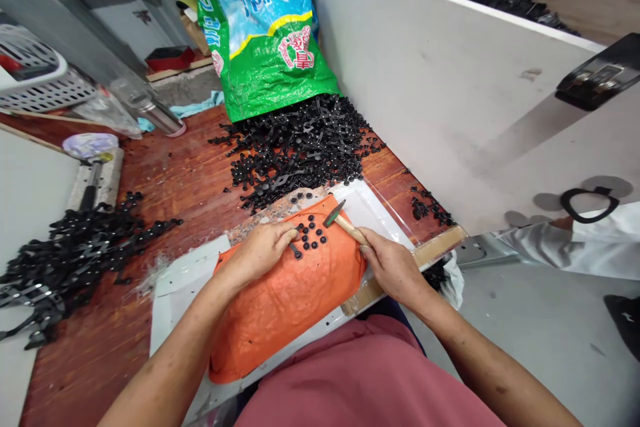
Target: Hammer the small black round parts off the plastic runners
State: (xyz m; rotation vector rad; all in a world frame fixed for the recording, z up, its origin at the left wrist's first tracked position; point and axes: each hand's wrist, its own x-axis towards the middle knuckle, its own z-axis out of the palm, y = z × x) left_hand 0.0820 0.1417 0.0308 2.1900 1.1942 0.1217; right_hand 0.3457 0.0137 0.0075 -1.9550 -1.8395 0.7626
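My right hand (pixel 393 263) grips the wooden handle of a small hammer (pixel 332 213), its greenish metal head over the far right part of an orange padded sheet (pixel 285 313). At the sheet's far left part, the fingers of my left hand (pixel 265 250) pinch a small black plastic part with a round end (pixel 297 254). Just right of those fingers, several small round black pieces (pixel 313 232) lie loose on the orange surface. A few more sit on the speckled stone slab (pixel 260 219) beyond it. The hammer head is apart from the pieces.
Behind the slab, a heap of black plastic parts (pixel 300 147) spills from a green and blue sack (pixel 270 73). Another pile of joined black parts (pixel 65 260) lies at left. A grey panel (pixel 450 80) stands along the right. A white basket (pixel 45 80) is at far left.
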